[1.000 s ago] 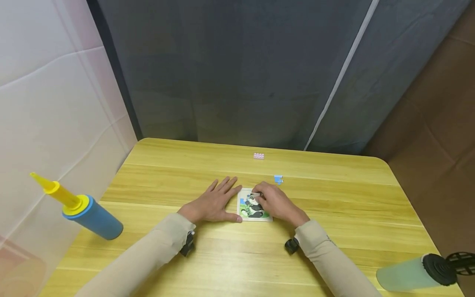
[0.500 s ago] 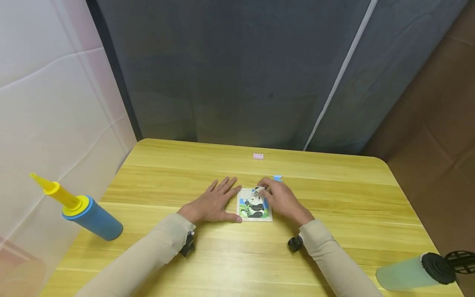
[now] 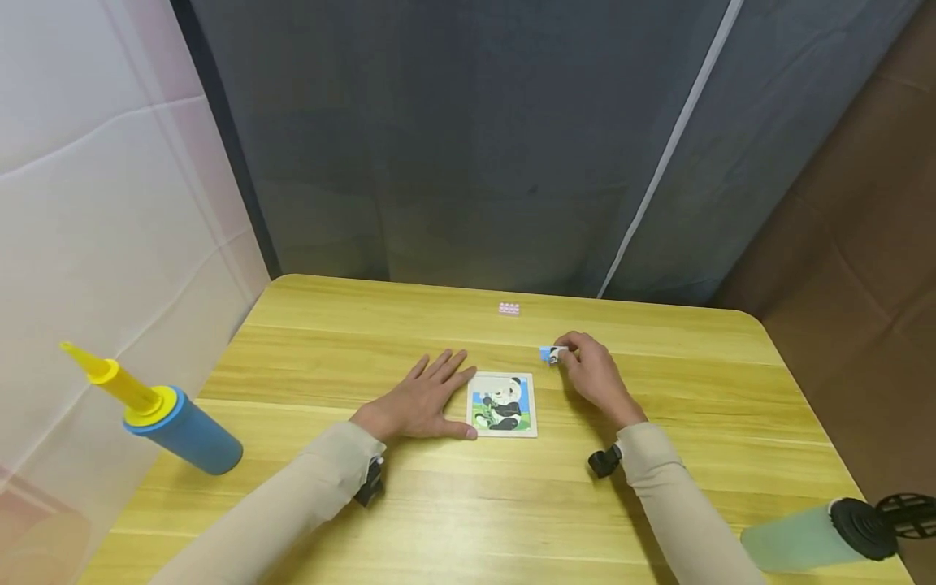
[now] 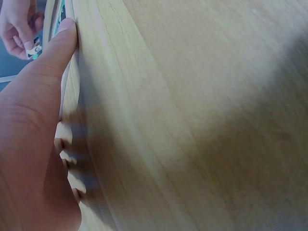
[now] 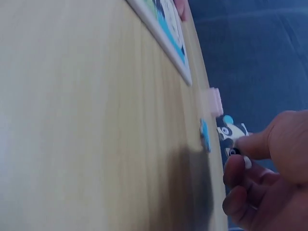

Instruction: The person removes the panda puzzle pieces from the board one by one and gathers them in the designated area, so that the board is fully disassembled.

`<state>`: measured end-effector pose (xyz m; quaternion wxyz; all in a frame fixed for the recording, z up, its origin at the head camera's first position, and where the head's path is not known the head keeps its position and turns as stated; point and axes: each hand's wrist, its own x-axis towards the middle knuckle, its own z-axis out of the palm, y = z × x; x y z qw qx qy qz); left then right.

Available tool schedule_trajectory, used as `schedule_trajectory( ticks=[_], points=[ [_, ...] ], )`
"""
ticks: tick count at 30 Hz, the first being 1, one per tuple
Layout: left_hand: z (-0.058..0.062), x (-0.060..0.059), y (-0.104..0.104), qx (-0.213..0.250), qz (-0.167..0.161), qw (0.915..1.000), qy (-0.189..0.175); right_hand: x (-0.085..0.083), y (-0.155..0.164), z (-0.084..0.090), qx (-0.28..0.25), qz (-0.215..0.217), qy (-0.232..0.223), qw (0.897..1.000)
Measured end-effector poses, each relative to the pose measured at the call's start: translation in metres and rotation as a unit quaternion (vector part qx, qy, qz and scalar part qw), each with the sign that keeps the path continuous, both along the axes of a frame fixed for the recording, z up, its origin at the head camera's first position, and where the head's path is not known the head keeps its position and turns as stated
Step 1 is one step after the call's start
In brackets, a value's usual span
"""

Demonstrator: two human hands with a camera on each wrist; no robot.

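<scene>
A panda jigsaw puzzle in a pale wooden frame (image 3: 504, 434) lies flat mid-table, its upper left showing bare backing. My left hand (image 3: 419, 404) rests with spread fingers at the frame's left side, thumb (image 4: 65, 36) touching its edge. To the right of the frame, my right hand (image 3: 598, 380) pinches a puzzle piece (image 5: 234, 131) with a panda's eye on it between thumb and fingertips. That piece is raised over the table, and in the head view it overlaps a loose blue puzzle piece (image 3: 544, 353) lying there.
Toward the table's far edge lies a pink toy brick (image 3: 509, 309). A blue and yellow hand pump (image 3: 186, 431) stands at the left. At the front right is a pale green bottle (image 3: 797, 538) with a black lid. Dark curtain (image 3: 453, 146) hangs behind the table.
My right hand has lifted the panda-eye puzzle piece away from the upper part of the puzzle and carried it right, close to the loose blue piece. My left hand has stayed put.
</scene>
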<state>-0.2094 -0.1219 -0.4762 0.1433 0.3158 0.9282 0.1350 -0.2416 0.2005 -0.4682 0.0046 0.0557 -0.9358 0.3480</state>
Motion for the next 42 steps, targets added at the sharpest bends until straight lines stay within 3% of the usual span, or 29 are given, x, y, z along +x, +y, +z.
schedule_trajectory(
  ticks=[9, 17, 42],
  points=[
    [0.000, 0.000, -0.002, 0.001, 0.004, 1.0000, 0.005, -0.010, 0.014, -0.007, 0.003, -0.057, -0.012, 0.998],
    [-0.001, 0.001, -0.002, 0.001, 0.003, 1.0000, 0.007, -0.018, 0.017, -0.009, 0.013, -0.058, -0.020, 0.998],
    [0.003, 0.002, 0.003, -0.004, 0.004, 1.0000, -0.003, -0.018, 0.016, -0.009, 0.031, -0.093, -0.034, 0.995]
  ],
)
